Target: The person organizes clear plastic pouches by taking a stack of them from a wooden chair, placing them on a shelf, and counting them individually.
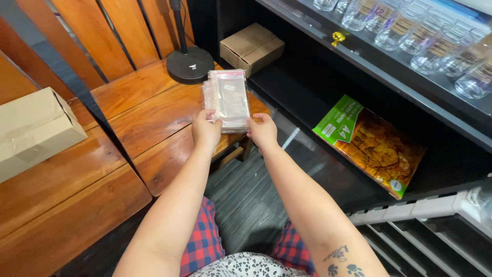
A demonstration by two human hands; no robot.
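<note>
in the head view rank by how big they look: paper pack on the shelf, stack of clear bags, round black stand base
1. paper pack, clearly largest
2. stack of clear bags
3. round black stand base, close to the bags and farther off, so unsure

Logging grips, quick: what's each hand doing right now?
Left hand: closed on the bag stack, lower left corner.
Right hand: closed on the same stack, lower right corner.

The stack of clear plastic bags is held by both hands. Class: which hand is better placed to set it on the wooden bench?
Probably the left hand: it grips the stack of clear plastic bags directly above the wooden bench, while the right hand sits past the bench's edge.
</note>
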